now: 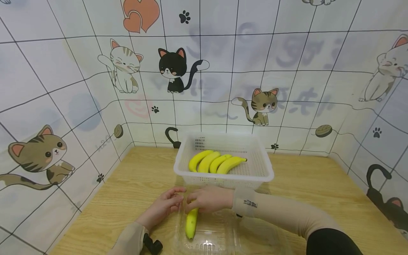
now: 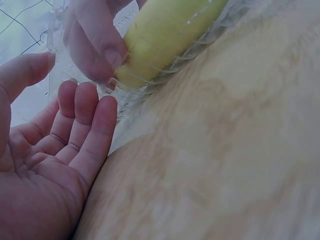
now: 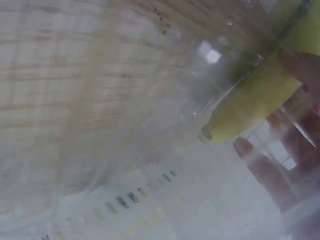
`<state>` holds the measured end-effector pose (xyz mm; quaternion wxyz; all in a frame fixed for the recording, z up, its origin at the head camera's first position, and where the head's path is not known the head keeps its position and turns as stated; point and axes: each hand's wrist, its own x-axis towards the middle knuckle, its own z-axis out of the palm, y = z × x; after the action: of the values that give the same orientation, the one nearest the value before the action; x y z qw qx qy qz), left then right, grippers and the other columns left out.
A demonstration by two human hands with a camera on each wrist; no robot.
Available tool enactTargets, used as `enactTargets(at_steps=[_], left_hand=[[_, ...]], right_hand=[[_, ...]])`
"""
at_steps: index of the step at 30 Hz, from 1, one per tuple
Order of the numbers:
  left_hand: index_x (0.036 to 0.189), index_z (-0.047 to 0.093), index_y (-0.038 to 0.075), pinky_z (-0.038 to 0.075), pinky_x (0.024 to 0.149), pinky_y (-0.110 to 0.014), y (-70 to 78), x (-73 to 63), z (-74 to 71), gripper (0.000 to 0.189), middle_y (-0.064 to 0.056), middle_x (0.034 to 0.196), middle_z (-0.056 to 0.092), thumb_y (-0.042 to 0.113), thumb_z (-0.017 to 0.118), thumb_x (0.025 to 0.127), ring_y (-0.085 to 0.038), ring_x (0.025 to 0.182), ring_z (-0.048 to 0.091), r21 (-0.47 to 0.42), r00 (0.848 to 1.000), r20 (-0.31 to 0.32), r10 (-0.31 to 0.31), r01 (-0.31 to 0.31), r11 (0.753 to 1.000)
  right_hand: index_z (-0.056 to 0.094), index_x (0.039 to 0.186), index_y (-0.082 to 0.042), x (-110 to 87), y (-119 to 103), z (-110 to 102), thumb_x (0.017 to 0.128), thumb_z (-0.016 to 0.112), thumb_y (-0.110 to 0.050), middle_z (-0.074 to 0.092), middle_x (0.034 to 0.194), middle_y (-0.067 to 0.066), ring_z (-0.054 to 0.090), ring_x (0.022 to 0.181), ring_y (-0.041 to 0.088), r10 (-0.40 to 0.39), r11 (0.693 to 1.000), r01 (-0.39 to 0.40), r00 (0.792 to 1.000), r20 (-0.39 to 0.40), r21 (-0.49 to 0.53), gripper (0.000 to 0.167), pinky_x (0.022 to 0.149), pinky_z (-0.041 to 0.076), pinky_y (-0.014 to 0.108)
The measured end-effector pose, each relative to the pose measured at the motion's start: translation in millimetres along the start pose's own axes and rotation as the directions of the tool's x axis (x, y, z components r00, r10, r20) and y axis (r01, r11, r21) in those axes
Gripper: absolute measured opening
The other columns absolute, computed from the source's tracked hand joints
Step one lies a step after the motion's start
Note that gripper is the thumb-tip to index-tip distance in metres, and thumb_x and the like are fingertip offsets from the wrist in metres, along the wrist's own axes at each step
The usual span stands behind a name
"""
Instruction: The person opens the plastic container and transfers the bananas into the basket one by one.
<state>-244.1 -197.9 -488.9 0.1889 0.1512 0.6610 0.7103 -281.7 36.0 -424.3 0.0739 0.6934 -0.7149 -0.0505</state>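
A clear plastic clamshell box lies opened out on the table's front part. Inside its left half, a yellow banana lies lengthwise. My right hand grips the banana's far end, and its fingers hide that end in the head view. In the left wrist view the banana shows through the clear wall. My left hand is at the box's left side, its palm partly up and fingers loosely bent. Those fingertips are close against the wall; whether they touch it is unclear.
Behind the hands stands a white perforated plastic basket with several bananas in its left part. The wooden table meets tiled-pattern walls with cat drawings at the back and sides.
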Motion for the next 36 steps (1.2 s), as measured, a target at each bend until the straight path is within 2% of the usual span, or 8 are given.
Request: enactTargets(at_steps=[6,20,36], left_hand=[[0.138,0.037,-0.003,0.048,0.081,-0.030,1.7,-0.1,1.3,0.044,-0.005,0.101,0.059,0.017,0.051,0.101,-0.016,0.090,0.055,0.002,1.000,-0.001,-0.009,0.009,1.000],[0.137,0.038,-0.002,0.048,0.081,-0.030,0.6,-0.3,2.6,0.044,-0.005,0.097,0.057,0.018,0.052,0.101,-0.015,0.088,0.055,0.004,1.000,-0.015,-0.017,0.017,1.000],[0.138,0.039,0.001,0.047,0.079,-0.029,1.7,1.5,2.4,0.045,-0.004,0.098,0.056,0.021,0.054,0.100,-0.015,0.088,0.053,0.011,0.999,-0.019,-0.037,0.037,0.999]], right_hand=[[0.065,0.123,-0.027,-1.5,0.1,2.1,0.084,0.072,-0.008,0.062,0.120,-0.004,0.058,0.106,0.009,-0.015,1.000,0.015,1.000,-0.008,0.028,0.044,0.087,0.044,0.017],[0.066,0.122,-0.024,-6.5,1.7,4.0,0.083,0.073,-0.007,0.062,0.119,-0.001,0.057,0.108,0.011,-0.013,0.998,0.014,1.000,-0.003,0.061,0.043,0.095,0.041,0.019],[0.065,0.122,-0.023,-12.2,1.0,-9.9,0.086,0.071,-0.009,0.061,0.120,-0.001,0.057,0.110,0.011,0.001,0.998,-0.001,1.000,-0.003,0.064,0.039,0.096,0.041,0.020]])
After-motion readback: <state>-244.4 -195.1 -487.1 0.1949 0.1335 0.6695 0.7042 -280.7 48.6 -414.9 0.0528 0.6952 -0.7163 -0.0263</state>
